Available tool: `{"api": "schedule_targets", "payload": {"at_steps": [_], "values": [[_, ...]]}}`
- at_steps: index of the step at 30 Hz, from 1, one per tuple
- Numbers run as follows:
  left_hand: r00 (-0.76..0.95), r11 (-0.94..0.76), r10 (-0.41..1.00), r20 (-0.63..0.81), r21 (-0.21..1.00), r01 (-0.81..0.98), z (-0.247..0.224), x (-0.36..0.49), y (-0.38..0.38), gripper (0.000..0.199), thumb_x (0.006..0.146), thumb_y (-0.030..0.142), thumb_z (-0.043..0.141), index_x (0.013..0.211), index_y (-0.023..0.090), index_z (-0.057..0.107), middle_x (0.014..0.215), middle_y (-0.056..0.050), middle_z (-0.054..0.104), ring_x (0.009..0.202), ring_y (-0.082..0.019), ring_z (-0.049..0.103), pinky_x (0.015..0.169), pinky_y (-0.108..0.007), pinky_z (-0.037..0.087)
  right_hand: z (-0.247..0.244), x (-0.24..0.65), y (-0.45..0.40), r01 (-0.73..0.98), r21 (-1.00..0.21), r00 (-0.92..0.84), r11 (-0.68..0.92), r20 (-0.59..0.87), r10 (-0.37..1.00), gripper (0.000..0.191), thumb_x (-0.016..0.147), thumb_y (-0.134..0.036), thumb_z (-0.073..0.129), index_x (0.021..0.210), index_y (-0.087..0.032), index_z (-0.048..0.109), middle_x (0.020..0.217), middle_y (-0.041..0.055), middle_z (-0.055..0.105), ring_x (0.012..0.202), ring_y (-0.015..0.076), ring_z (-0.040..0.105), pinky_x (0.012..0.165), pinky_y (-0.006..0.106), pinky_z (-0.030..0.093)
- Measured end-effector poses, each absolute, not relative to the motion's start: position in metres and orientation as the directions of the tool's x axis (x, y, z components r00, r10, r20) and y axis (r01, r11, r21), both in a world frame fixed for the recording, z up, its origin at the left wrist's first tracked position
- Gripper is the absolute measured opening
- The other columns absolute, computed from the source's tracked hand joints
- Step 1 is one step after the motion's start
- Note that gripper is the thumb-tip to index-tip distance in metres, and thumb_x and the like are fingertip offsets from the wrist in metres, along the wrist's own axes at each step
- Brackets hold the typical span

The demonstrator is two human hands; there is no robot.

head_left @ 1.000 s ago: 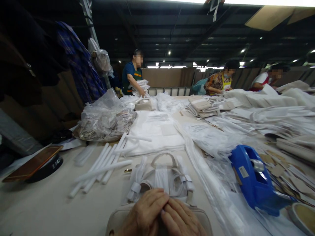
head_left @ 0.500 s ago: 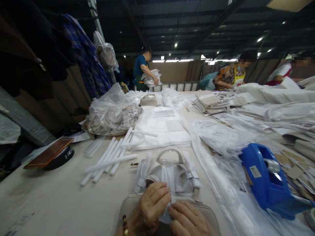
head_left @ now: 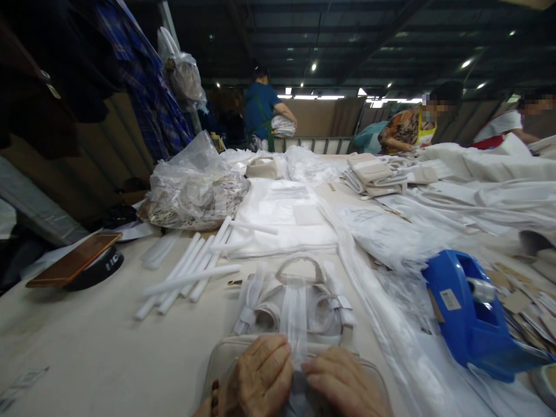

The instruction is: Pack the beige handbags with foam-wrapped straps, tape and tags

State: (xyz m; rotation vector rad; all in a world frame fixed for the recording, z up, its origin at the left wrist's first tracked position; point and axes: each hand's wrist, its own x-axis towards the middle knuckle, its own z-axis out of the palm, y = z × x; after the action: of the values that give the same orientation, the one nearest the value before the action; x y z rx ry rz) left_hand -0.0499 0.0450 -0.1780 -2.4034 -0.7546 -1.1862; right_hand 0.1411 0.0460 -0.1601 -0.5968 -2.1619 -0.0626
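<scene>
Left hand [head_left: 264, 370] curls over the near part of the bag [head_left: 223, 362], its fingertips at the left edge of the clear strip [head_left: 294, 315]; whether it pinches the strip, I can't tell. Far out to its left on the worktop [head_left: 87, 353], a brown slab [head_left: 73, 260] leans on a black round thing [head_left: 104, 269], which props it at a tilt. Nearer the hand, beyond and to its left, white tubes [head_left: 191, 279] lie loosely crossed, probably to be within easy reach. Straight ahead of both hands, the strip runs over the bag's wrapped straps, likely to hold them down. Right hand [head_left: 343, 376] bends over the bag by the strip's other edge, as if steadying it; its grip is unclear. Off to its right sits a blue dispenser [head_left: 456, 313], close enough to reach.
</scene>
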Motion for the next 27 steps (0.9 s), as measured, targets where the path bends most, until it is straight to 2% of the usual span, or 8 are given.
{"api": "schedule_targets", "payload": {"at_steps": [3, 6, 10, 13, 17, 21, 24, 27], "values": [[0.463, -0.79, 0.238, 0.854, -0.107, 0.603, -0.182, -0.049, 0.047, 0.034, 0.093, 0.01, 0.031, 0.085, 0.008, 0.064, 0.078, -0.011, 0.07, 0.091, -0.019, 0.064, 0.077, -0.029, 0.055, -0.137, 0.157, 0.063, 0.529, -0.196, -0.533, 0.826, 0.681, 0.503, 0.029, 0.083, -0.007, 0.037, 0.104, -0.013, 0.056, 0.095, 0.0092, 0.067, 0.089, 0.0181, 0.06, 0.077, 0.031, 0.048], [0.457, -0.803, 0.231, 0.859, -0.097, 0.589, -0.186, -0.047, 0.049, 0.035, 0.091, 0.01, 0.031, 0.082, 0.007, 0.065, 0.077, -0.012, 0.07, 0.09, -0.021, 0.064, 0.076, -0.03, 0.055, -0.116, 0.166, 0.079, 0.626, -0.242, -0.591, 0.742, 0.474, 0.653, 0.026, 0.083, -0.005, 0.041, 0.093, -0.018, 0.061, 0.088, 0.0047, 0.065, 0.076, 0.0173, 0.057, 0.067, 0.029, 0.044], [0.427, -0.788, 0.239, 0.872, -0.083, 0.611, -0.186, -0.044, 0.049, 0.036, 0.09, 0.009, 0.031, 0.081, 0.007, 0.065, 0.076, -0.012, 0.07, 0.088, -0.021, 0.064, 0.075, -0.03, 0.056, -0.107, 0.155, 0.094, 0.704, -0.1, -0.693, 0.703, 0.118, 0.711, 0.019, 0.081, -0.008, 0.056, 0.07, -0.023, 0.06, 0.071, -0.0021, 0.062, 0.065, 0.0169, 0.054, 0.06, 0.029, 0.036], [0.434, -0.789, 0.233, 0.87, -0.091, 0.608, -0.184, -0.044, 0.049, 0.035, 0.09, 0.009, 0.032, 0.08, 0.007, 0.065, 0.077, -0.012, 0.069, 0.087, -0.021, 0.065, 0.074, -0.03, 0.056, -0.107, 0.142, 0.101, 0.685, -0.014, -0.729, 0.729, 0.0, 0.685, 0.017, 0.082, -0.013, 0.057, 0.068, -0.023, 0.06, 0.067, -0.0019, 0.061, 0.063, 0.0168, 0.055, 0.059, 0.029, 0.034], [0.44, -0.803, 0.238, 0.866, -0.08, 0.59, -0.182, -0.044, 0.048, 0.034, 0.09, 0.008, 0.032, 0.079, 0.006, 0.064, 0.075, -0.013, 0.069, 0.082, -0.021, 0.066, 0.071, -0.03, 0.056, -0.11, 0.133, 0.101, 0.737, 0.02, -0.676, 0.675, 0.009, 0.737, 0.017, 0.081, -0.013, 0.055, 0.067, -0.021, 0.06, 0.065, 0.0007, 0.06, 0.061, 0.0166, 0.055, 0.058, 0.029, 0.034], [0.44, -0.792, 0.297, 0.847, -0.039, 0.609, -0.183, -0.043, 0.046, 0.032, 0.09, 0.007, 0.033, 0.082, 0.005, 0.064, 0.076, -0.013, 0.07, 0.084, -0.022, 0.066, 0.072, -0.032, 0.056, -0.117, 0.131, 0.095, 0.837, -0.019, -0.538, 0.547, 0.15, 0.829, 0.015, 0.076, -0.009, 0.051, 0.066, -0.019, 0.058, 0.068, 0.004, 0.057, 0.064, 0.0185, 0.054, 0.06, 0.029, 0.037], [0.423, -0.798, 0.28, 0.862, -0.036, 0.602, -0.183, -0.042, 0.045, 0.033, 0.089, 0.007, 0.032, 0.082, 0.005, 0.064, 0.076, -0.015, 0.069, 0.084, -0.023, 0.066, 0.071, -0.033, 0.057, -0.123, 0.132, 0.091, 0.87, -0.072, -0.455, 0.488, 0.263, 0.85, 0.016, 0.073, -0.01, 0.046, 0.061, -0.018, 0.053, 0.07, 0.0063, 0.056, 0.065, 0.0193, 0.053, 0.061, 0.029, 0.038], [0.432, -0.792, 0.33, 0.84, -0.003, 0.61, -0.179, -0.041, 0.043, 0.031, 0.089, 0.006, 0.033, 0.083, 0.005, 0.064, 0.078, -0.015, 0.07, 0.084, -0.022, 0.066, 0.073, -0.032, 0.057, -0.128, 0.132, 0.09, 0.873, -0.136, -0.402, 0.468, 0.341, 0.85, 0.018, 0.072, -0.011, 0.042, 0.056, -0.019, 0.046, 0.066, 0.0052, 0.053, 0.059, 0.0166, 0.051, 0.057, 0.027, 0.037]]}}
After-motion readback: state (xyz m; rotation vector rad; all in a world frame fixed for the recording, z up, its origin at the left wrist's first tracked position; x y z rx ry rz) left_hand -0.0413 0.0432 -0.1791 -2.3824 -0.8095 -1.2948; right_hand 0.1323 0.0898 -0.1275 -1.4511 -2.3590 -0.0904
